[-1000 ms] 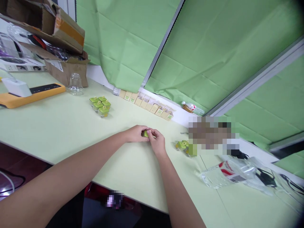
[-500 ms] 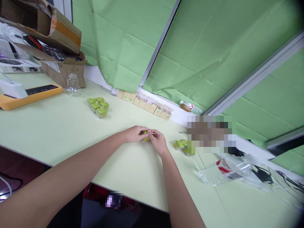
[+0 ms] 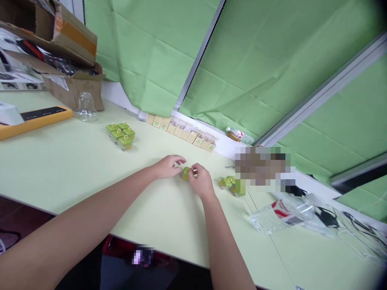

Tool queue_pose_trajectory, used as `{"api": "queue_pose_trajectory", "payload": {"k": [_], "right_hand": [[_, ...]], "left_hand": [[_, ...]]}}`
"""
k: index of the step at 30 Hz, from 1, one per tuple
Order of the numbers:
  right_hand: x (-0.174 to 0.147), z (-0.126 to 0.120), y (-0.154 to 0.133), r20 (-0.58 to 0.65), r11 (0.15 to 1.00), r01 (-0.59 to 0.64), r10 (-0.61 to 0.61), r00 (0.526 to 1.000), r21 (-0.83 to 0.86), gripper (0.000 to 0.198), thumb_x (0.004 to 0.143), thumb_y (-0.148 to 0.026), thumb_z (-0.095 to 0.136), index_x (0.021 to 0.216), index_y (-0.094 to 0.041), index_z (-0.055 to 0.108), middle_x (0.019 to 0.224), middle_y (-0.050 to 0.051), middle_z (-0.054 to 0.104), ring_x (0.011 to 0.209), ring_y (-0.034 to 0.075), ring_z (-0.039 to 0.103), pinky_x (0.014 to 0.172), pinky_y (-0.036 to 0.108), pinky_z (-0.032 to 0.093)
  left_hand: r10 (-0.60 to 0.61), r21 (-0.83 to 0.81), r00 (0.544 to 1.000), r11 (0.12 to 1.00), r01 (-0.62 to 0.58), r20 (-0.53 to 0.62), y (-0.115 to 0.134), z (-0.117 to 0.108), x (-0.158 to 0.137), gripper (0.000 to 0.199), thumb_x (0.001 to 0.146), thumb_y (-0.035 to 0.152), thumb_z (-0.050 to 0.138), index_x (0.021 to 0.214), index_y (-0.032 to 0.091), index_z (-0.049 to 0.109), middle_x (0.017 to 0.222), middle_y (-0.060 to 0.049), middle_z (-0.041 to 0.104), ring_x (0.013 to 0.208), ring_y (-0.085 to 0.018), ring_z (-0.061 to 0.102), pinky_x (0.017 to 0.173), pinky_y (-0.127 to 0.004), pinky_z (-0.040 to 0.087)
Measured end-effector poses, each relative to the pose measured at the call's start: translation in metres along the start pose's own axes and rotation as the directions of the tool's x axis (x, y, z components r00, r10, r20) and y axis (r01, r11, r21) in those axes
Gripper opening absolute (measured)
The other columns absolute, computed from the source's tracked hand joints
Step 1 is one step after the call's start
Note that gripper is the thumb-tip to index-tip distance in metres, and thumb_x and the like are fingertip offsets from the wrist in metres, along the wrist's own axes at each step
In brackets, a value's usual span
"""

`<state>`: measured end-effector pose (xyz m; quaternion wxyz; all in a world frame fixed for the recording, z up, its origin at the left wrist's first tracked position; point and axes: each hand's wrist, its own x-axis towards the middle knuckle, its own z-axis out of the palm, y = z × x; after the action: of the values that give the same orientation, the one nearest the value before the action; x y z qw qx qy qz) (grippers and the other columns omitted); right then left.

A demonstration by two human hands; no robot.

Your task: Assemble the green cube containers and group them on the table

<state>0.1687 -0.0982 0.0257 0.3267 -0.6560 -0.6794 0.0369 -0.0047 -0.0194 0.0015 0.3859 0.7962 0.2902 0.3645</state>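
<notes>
A small clear container with a green lid (image 3: 185, 174) sits on the table between my hands. The fingers of my right hand (image 3: 202, 181) close on its right side, near the lid's pale loop. Just left of it, my left hand (image 3: 169, 166) holds nothing, its thumb and fingers spread apart. Further left stands a cluster of several matching green-lidded containers (image 3: 125, 141). Right of my right hand is another group of them (image 3: 227, 182), partly covered by a blurred patch.
A row of small cardboard boxes (image 3: 181, 131) lines the table's back edge. At left are an orange-and-black device (image 3: 45, 117), a clear plastic jar (image 3: 86, 108) and open cartons (image 3: 74, 86). A large plastic bottle (image 3: 278, 215) lies at right, near cables (image 3: 329, 217).
My left hand has let go of the container and moved a little left, its fingers opening. The right hand stays at the container. The whole view has shifted slightly.
</notes>
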Motion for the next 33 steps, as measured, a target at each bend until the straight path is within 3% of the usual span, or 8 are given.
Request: {"api": "queue_pose_trajectory", "payload": {"k": [5, 11, 16, 22, 28, 31, 33], "right_hand": [[-0.001, -0.010, 0.000, -0.040, 0.957, -0.088, 0.080, 0.996, -0.276, 0.012, 0.085, -0.028, 0.046, 0.084, -0.022, 0.057, 0.085, 0.007, 0.066, 0.073, 0.020, 0.060, 0.063, 0.029, 0.039], [0.005, -0.033, 0.009, -0.082, 0.804, -0.366, 0.373, 0.924, -0.468, 0.018, 0.081, -0.029, 0.049, 0.085, -0.018, 0.062, 0.092, 0.016, 0.068, 0.084, 0.030, 0.066, 0.064, 0.034, 0.042], [0.007, -0.048, 0.014, -0.094, 0.724, -0.480, 0.505, 0.858, -0.495, 0.025, 0.082, -0.032, 0.049, 0.092, -0.015, 0.065, 0.099, 0.019, 0.069, 0.095, 0.035, 0.066, 0.073, 0.040, 0.047], [0.008, -0.049, 0.013, -0.104, 0.688, -0.520, 0.550, 0.829, -0.507, 0.028, 0.083, -0.034, 0.049, 0.098, -0.015, 0.064, 0.105, 0.018, 0.068, 0.102, 0.034, 0.064, 0.079, 0.042, 0.050], [0.006, -0.065, 0.032, -0.174, 0.602, -0.624, 0.635, 0.753, -0.498, 0.027, 0.078, -0.032, 0.056, 0.100, -0.017, 0.064, 0.105, 0.018, 0.066, 0.102, 0.035, 0.064, 0.077, 0.042, 0.050], [0.003, -0.076, 0.047, -0.233, 0.576, -0.672, 0.653, 0.721, -0.466, 0.023, 0.078, -0.025, 0.056, 0.099, -0.018, 0.063, 0.106, 0.017, 0.066, 0.102, 0.033, 0.063, 0.077, 0.040, 0.048], [0.001, -0.078, 0.051, -0.285, 0.575, -0.689, 0.638, 0.715, -0.441, 0.023, 0.078, -0.022, 0.054, 0.099, -0.019, 0.063, 0.107, 0.017, 0.064, 0.105, 0.034, 0.060, 0.078, 0.041, 0.047]], "left_hand": [[0.064, 0.109, 0.998, 0.992, -0.063, 0.002, -0.002, 0.000, -0.002, 0.026, 0.077, 0.020, 0.055, 0.099, 0.019, 0.068, 0.102, -0.006, 0.070, 0.085, -0.018, 0.062, 0.074, -0.028, 0.049], [0.065, 0.192, 0.998, 0.979, -0.067, 0.019, -0.003, 0.000, 0.000, 0.021, 0.081, 0.024, 0.053, 0.091, 0.018, 0.071, 0.089, -0.004, 0.070, 0.074, -0.016, 0.059, 0.070, -0.027, 0.045], [0.036, 0.208, 0.998, 0.977, -0.045, 0.044, -0.004, -0.003, -0.001, 0.021, 0.080, 0.022, 0.053, 0.089, 0.018, 0.072, 0.087, -0.004, 0.070, 0.071, -0.015, 0.059, 0.066, -0.026, 0.044], [-0.016, 0.185, 0.997, 0.983, 0.003, 0.070, -0.007, -0.003, -0.001, 0.024, 0.079, 0.019, 0.051, 0.090, 0.019, 0.073, 0.088, -0.003, 0.072, 0.074, -0.015, 0.063, 0.067, -0.025, 0.045], [-0.016, 0.211, 0.996, 0.977, -0.003, 0.088, -0.009, -0.001, -0.002, 0.024, 0.081, 0.018, 0.051, 0.091, 0.020, 0.072, 0.091, -0.002, 0.073, 0.075, -0.015, 0.063, 0.068, -0.025, 0.046], [0.036, 0.283, 0.998, 0.958, -0.050, 0.056, -0.007, -0.001, -0.001, 0.024, 0.083, 0.018, 0.050, 0.094, 0.020, 0.071, 0.097, -0.004, 0.072, 0.085, -0.018, 0.064, 0.073, -0.028, 0.048], [0.117, 0.400, 0.992, 0.912, -0.093, -0.037, -0.002, -0.007, 0.001, 0.026, 0.083, 0.017, 0.051, 0.100, 0.021, 0.070, 0.106, -0.006, 0.070, 0.099, -0.022, 0.061, 0.085, -0.033, 0.048]]}}
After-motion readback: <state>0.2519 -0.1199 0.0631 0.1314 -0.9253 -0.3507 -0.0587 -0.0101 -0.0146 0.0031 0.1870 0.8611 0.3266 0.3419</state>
